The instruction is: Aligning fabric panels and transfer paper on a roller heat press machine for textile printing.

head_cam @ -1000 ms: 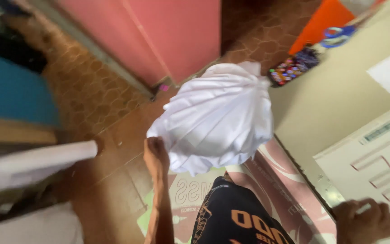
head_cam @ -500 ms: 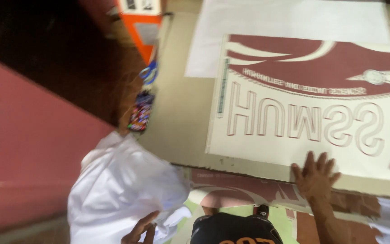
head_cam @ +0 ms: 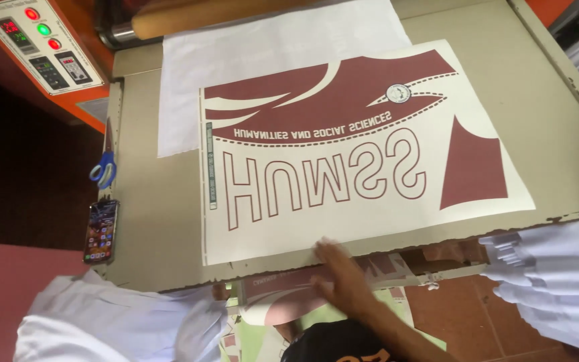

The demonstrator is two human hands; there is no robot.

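A large cream sheet [head_cam: 370,221] printed with maroon shapes and outlined letters lies flat on the beige press table [head_cam: 155,221]. My right hand [head_cam: 343,275], blurred, rests flat with fingers apart on the sheet's near edge. A bundle of white cloth [head_cam: 102,325] hangs below the table's near left corner. My left hand [head_cam: 219,292] is almost hidden behind it, with only the fingertips showing at the cloth's edge, gripping it.
An orange control panel [head_cam: 35,40] with coloured lights stands at the far left. Blue-handled scissors [head_cam: 104,169] and a phone [head_cam: 100,230] lie along the table's left edge. A white paper [head_cam: 269,47] and a roller [head_cam: 222,13] sit at the back. Folded white fabric [head_cam: 557,288] hangs at the right.
The view swung up from the floor onto the table. My left hand brought the white cloth down to the table's near left corner. My right hand slid left along the sheet's near edge.
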